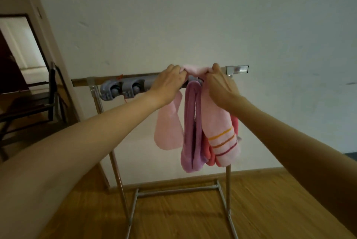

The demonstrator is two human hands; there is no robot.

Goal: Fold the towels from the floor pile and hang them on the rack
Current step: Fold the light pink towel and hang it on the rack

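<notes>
— Nearest the camera, what fills the view?

— Two bare forearms reach forward from the lower corners. Beneath them lies a wooden floor (260,209), and on it stands the metal base of a freestanding rack (177,190), its two uprights rising toward the hands.

— What are the hands doing?

— Both are raised to the rack's top bar. The left hand (170,80) curls its fingers over one end of a pale pink towel (195,69) bunched on top of the bar, gripping it. The right hand (220,84) grips the other end of that same bunch, fingers curled down around the cloth. The hands are close together, with the bunched cloth between them.

— Where are the other towels?

— They hang just below the hands. On the left is a plain pink towel (168,132). Beside it hangs a folded purple towel (190,132). To the right hangs a pink towel with orange and dark red stripes (222,138), and a coral-red towel (209,153) peeks out behind it. Whether the pale bunch on the bar belongs to one of these hanging pieces cannot be told.

— And farther back?

— A grey plastic holder (123,89) with round clips is fixed along the bar, left of the hands. Behind everything is a plain white wall (193,16). At far left, a dark chair (38,101) stands by an open doorway (21,49).
</notes>
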